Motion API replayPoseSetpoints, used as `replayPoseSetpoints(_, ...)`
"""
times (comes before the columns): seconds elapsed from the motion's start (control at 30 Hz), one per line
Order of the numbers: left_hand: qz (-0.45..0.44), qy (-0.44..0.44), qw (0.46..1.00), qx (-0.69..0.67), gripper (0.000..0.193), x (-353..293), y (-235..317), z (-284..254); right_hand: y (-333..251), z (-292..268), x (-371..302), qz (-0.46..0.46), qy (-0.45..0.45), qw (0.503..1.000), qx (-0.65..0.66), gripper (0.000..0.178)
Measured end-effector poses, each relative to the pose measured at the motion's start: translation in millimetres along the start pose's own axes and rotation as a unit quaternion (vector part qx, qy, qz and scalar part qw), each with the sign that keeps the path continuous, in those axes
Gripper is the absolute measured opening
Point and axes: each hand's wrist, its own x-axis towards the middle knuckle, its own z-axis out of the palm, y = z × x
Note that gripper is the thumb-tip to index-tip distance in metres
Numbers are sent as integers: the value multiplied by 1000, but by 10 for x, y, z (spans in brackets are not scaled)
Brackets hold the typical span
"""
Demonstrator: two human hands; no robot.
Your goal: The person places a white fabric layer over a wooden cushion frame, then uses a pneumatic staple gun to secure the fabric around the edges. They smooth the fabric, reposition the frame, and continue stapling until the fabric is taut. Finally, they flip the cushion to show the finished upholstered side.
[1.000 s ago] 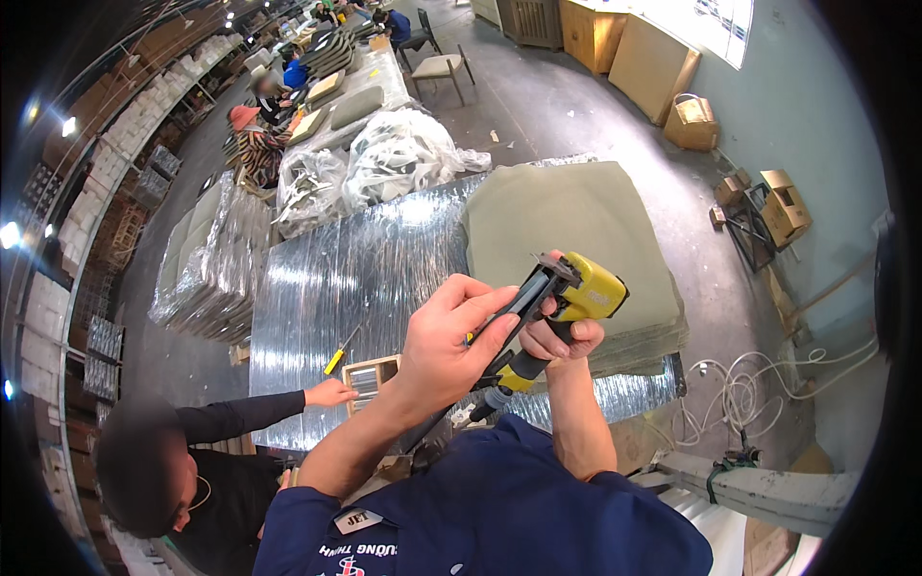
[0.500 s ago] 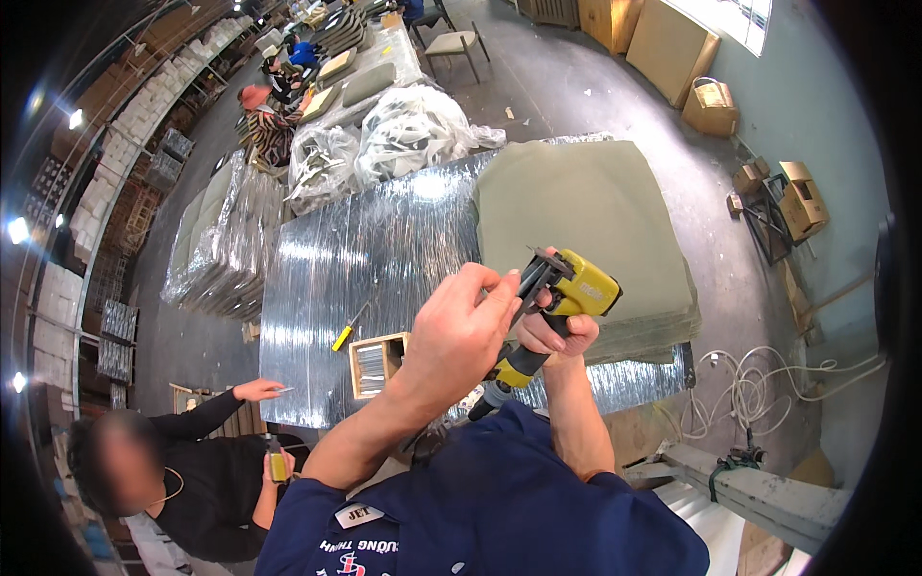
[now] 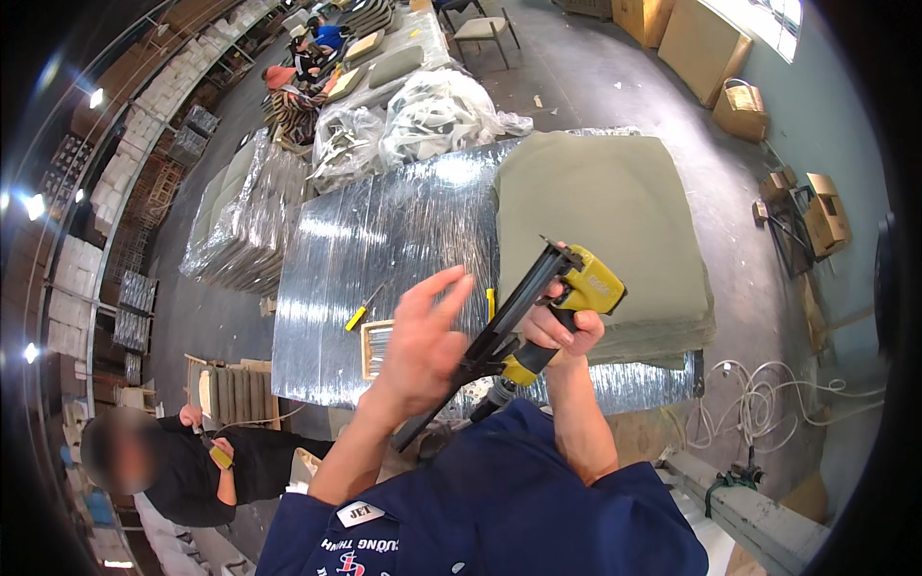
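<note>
My right hand [image 3: 569,330] grips a yellow and black pneumatic staple gun [image 3: 597,288] by its handle, over the near edge of a table. The gun's long black magazine [image 3: 509,312] slants down toward my body. My left hand [image 3: 423,331], blurred by motion, is beside the magazine with its fingers apart and nothing visible in them. Partly behind that hand stands a small wooden box [image 3: 366,355] with grey metal strips [image 3: 381,338] in it. A yellow-handled screwdriver [image 3: 357,315] lies left of the box. Another yellow handle [image 3: 491,302] shows between my hand and the magazine.
A stack of grey-green fabric-like pieces [image 3: 605,202] lies on the film-covered table [image 3: 336,250]. Plastic-wrapped bundles [image 3: 437,115] are behind it. At the left, a co-worker [image 3: 269,470] holds a yellow tool [image 3: 221,457]. A coiled hose [image 3: 759,398] lies on the floor right.
My left hand has come away from the front of the staple gun, leftward and down, and opened; the magazine now shows. The co-worker's outstretched hand has drawn back from the table toward the yellow tool.
</note>
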Motion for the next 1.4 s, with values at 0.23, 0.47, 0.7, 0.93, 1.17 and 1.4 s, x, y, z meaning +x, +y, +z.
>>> replayPoseSetpoints(0.23,-319,62,819,-474,88,-1364,-315,479,-122,111,-120,5,85,996,-28,57)
replayPoseSetpoints(0.47,-279,149,774,-548,91,-1642,-78,331,147,29,-330,76,147,986,32,57)
replayPoseSetpoints(0.7,-245,270,748,-554,93,-2211,413,284,601,175,-511,142,172,975,9,55)
replayPoseSetpoints(0.93,-111,319,895,-291,99,-2571,627,89,1130,816,-762,260,110,953,-109,47)
replayPoseSetpoints(1.17,-1,433,868,-241,88,-2623,956,-34,1647,1303,-1308,274,172,944,-57,43)
replayPoseSetpoints(1.4,-302,397,855,-139,46,-4079,1357,822,1326,1550,-1761,333,107,744,-569,97)
